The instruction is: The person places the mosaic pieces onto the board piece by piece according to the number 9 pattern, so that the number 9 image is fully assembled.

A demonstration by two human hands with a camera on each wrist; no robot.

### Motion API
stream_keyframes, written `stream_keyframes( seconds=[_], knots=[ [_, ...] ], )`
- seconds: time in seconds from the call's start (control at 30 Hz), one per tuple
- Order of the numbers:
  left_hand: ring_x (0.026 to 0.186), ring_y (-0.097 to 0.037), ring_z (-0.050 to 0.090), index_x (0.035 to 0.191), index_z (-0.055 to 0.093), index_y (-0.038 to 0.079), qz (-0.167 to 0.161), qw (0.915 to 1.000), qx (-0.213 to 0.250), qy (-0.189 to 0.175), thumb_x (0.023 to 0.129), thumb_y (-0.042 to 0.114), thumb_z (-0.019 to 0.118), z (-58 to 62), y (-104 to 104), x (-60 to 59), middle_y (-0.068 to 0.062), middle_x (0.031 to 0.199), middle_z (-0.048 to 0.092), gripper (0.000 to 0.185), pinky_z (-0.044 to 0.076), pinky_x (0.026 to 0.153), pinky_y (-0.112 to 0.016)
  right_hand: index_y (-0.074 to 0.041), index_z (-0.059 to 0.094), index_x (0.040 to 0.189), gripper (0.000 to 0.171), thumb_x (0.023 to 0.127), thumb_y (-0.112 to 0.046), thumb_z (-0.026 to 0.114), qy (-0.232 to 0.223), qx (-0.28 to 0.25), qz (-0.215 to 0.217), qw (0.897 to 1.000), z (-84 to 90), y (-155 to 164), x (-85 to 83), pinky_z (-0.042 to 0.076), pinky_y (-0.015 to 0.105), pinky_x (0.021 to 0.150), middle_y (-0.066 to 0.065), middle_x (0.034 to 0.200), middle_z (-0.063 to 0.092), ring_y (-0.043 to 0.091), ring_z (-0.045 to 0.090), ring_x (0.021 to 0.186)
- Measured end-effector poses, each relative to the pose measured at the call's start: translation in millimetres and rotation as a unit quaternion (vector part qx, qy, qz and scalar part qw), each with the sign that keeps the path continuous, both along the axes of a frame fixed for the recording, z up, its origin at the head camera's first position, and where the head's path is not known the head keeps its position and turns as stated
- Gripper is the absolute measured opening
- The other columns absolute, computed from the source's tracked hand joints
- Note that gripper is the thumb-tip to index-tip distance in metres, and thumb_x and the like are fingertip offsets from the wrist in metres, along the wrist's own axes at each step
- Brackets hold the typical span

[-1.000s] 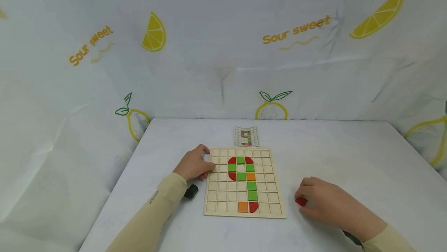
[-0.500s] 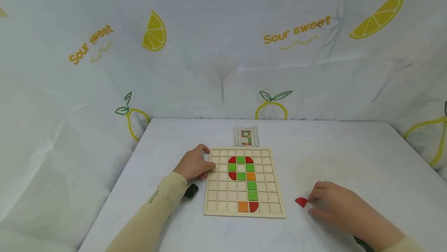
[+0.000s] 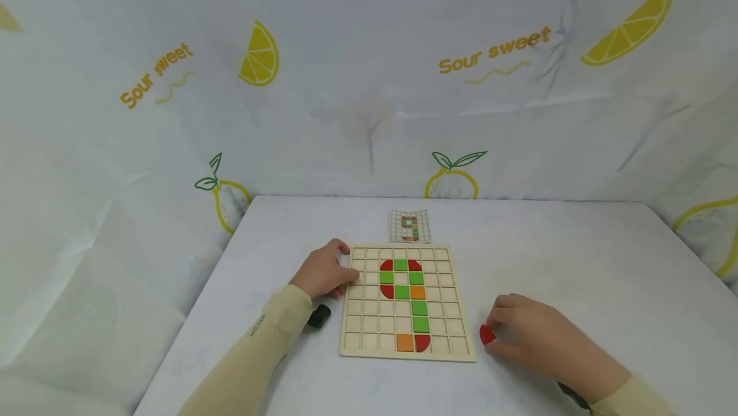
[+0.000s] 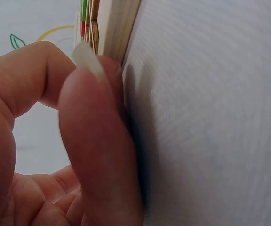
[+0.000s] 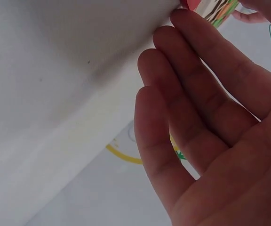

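A pale wooden grid board [image 3: 371, 324] lies on the white table, with several red, green and orange pieces set in its cells. At its left edge my left hand [image 3: 323, 272] holds the board, thumb and bent index finger at the rim. In the left wrist view the fingertips of my left hand [image 4: 98, 122] meet the board's side [image 4: 119, 28]. To the right of the board, my right hand [image 3: 533, 336] pinches a red quarter-circle tile [image 3: 487, 334] low over the table. In the right wrist view a sliver of the tile [image 5: 191, 4] shows beyond the index fingertip.
Behind the board lies a small printed card [image 3: 410, 226] showing a coloured grid pattern. A black object [image 3: 319, 316] sits under the left wrist. A white sheet with lemon prints [image 3: 369, 83] hangs behind the table [image 3: 553, 243].
Half a second ago the red tile lay on the table, apart from my right hand. Now that hand pinches it again, slightly further left and turned. My left hand stays at the board.
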State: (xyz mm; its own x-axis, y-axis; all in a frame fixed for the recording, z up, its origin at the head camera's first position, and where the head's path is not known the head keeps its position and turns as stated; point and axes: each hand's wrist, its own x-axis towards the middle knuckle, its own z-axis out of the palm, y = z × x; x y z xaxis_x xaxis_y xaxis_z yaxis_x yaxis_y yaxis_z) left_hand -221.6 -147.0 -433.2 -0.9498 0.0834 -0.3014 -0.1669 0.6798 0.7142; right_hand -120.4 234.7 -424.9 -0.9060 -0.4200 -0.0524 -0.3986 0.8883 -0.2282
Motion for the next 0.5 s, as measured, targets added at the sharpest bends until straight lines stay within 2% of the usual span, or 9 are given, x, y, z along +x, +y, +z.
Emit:
stream_keyframes(
  seconds=[0.13,0.33,0.5],
  knots=[
    [0.051,-0.014,0.059,0.139,0.056,0.013,-0.001,1.0000,0.001,0.001,0.090,0.021,0.077,-1.6,-0.8,-0.6,-0.005,0.068,0.069,0.054,0.053,0.057,-0.026,-0.033,0.075,0.088,0.021,0.080,-0.034,0.095,-0.013,0.011,-0.012,1.000,-0.8,-5.3,-2.9,0.057,0.025,0.076,-0.023,0.088,0.057,-0.004,0.050,0.081],
    [0.051,-0.014,0.059,0.138,0.056,0.012,-0.003,1.0000,0.003,0.007,0.089,0.021,0.077,-2.4,-1.5,-0.7,-0.005,0.067,0.069,0.054,0.052,0.057,-0.026,-0.035,0.073,0.085,0.023,0.080,-0.031,0.095,-0.004,0.016,-0.010,1.000,-1.4,-7.9,-4.4,0.058,0.027,0.078,-0.023,0.089,0.058,-0.003,0.053,0.084],
    [0.050,-0.014,0.059,0.138,0.056,0.013,-0.001,1.0000,0.001,0.004,0.089,0.021,0.077,-3.9,-1.1,-1.5,-0.004,0.065,0.068,0.054,0.052,0.057,-0.026,-0.032,0.074,0.088,0.022,0.081,-0.029,0.094,-0.030,0.026,-0.027,0.999,0.6,-12.3,-8.8,0.060,0.031,0.082,-0.020,0.091,0.062,0.002,0.056,0.086]
  ],
)
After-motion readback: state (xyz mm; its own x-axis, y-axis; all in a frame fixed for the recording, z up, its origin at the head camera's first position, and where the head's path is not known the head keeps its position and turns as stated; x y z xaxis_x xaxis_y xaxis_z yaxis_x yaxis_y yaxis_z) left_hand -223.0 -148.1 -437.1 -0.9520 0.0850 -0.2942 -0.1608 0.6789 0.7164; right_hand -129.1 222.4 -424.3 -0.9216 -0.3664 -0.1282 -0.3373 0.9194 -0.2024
